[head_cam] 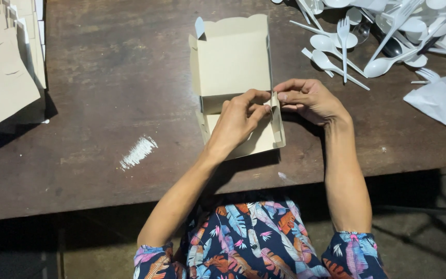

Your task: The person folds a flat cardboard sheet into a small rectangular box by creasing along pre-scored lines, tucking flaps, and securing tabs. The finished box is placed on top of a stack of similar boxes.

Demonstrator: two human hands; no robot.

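Both hands — left hand (238,121), right hand (305,98) — pinch cardboard box (236,67) right wall, long axis pointing away.

Beige cardboard box (236,67), half-folded, lid open, flat on table

I have one view only, from the head camera: it looks almost straight down from above my own forearms, fairly close, onto the dark wooden surface (104,103), whose near edge crosses the lower frame.

Both hands, left hand (238,121) and right hand (308,99), pinch the cardboard box (232,67) corner on a wooden table (114,103).
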